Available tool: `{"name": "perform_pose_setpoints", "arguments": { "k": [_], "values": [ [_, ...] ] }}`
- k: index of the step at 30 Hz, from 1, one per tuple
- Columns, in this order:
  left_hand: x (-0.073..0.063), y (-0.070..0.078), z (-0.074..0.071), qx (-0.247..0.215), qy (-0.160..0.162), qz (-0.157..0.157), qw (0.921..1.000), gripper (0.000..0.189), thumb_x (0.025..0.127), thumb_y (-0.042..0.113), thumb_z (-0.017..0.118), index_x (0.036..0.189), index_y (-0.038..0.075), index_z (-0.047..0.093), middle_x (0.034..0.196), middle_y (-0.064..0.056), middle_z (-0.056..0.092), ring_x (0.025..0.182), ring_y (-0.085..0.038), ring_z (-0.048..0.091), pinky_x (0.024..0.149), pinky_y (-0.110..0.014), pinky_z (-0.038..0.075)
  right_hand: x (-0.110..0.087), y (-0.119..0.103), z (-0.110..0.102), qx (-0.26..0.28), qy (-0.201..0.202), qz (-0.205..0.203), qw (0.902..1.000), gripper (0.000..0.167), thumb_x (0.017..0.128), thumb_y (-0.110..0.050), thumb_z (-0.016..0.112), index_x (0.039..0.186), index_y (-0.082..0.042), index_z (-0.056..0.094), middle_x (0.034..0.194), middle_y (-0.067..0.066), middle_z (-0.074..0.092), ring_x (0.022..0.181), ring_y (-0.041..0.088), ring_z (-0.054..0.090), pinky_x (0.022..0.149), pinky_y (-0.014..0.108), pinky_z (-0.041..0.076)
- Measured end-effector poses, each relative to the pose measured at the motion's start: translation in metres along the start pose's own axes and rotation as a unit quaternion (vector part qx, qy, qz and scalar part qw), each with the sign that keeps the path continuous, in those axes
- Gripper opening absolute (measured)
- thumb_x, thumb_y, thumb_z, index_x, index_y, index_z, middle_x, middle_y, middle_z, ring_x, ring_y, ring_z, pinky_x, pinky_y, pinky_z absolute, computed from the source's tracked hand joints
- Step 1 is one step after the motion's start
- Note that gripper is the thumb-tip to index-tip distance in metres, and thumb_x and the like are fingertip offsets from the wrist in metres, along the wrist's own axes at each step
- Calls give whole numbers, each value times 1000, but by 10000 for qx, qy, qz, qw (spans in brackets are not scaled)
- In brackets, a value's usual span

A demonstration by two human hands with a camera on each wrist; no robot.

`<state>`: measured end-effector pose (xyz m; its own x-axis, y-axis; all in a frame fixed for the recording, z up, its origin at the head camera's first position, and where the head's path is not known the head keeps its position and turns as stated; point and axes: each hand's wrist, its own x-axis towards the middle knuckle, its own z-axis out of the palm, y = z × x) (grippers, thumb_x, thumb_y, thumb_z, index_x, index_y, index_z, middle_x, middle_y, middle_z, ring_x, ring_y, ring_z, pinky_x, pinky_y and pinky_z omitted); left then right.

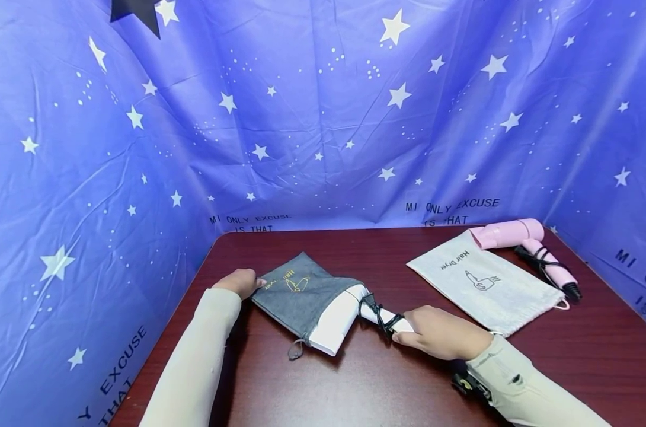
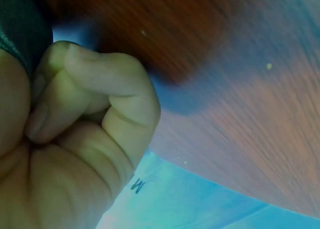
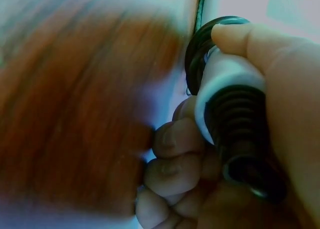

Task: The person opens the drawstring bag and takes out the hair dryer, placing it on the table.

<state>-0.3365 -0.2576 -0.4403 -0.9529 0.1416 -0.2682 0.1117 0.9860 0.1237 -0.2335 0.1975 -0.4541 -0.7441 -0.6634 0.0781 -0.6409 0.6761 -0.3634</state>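
A grey drawstring pouch (image 1: 307, 299) with yellow lettering and a dryer drawing lies on the table, left of centre. From its mouth, facing right, the barrel of a white hair dryer (image 1: 338, 323) sticks out; its other end is hidden inside. My left hand (image 1: 239, 283) pinches the pouch's left edge; in the left wrist view the fingers curl against dark fabric (image 2: 20, 26). My right hand (image 1: 443, 333) grips the handle's end, which has a black cord (image 1: 379, 311) wrapped round it. A ribbed black cord sleeve (image 3: 237, 124) leaves the handle in the right wrist view.
On the right of the dark red table (image 1: 296, 394), a light grey "Hair Dryer" pouch (image 1: 461, 290) lies flat. A pink hair dryer (image 1: 515, 233), its black cord wrapped round the handle, lies partly over its far corner. Blue star-printed cloth (image 1: 312, 118) surrounds the table's back and sides.
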Motion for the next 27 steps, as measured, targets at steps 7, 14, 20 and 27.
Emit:
{"name": "perform_pose_setpoints", "arguments": {
  "k": [7,14,20,27],
  "values": [
    [-2,5,-4,-13,74,1,10000,38,108,36,54,98,3,71,116,-24,72,114,-39,68,103,-54,50,-2,1,-2,-14,1,-33,10000,27,102,-46,61,80,-29,59,71,-18,50,66,-1,48,65,28,48],
    [-3,7,-4,-60,89,-89,9999,41,108,37,54,105,0,72,120,-26,71,116,-40,68,102,-55,51,-5,1,-2,-72,-79,26,9999,29,101,-47,61,80,-27,56,73,-16,51,69,0,49,65,30,49],
    [-5,5,-4,-91,72,-166,9998,40,108,36,54,105,0,72,117,-23,72,112,-36,69,101,-53,51,-6,3,-1,-52,-97,-112,9999,27,102,-44,61,81,-28,56,73,-16,51,69,0,48,66,28,49],
    [-7,7,-2,-205,62,-224,9995,40,108,36,54,106,0,72,115,-24,72,112,-37,69,101,-53,51,-5,6,3,-277,-54,-43,9996,29,102,-47,61,79,-30,55,74,-17,53,70,0,51,68,30,51]
  ]
}}
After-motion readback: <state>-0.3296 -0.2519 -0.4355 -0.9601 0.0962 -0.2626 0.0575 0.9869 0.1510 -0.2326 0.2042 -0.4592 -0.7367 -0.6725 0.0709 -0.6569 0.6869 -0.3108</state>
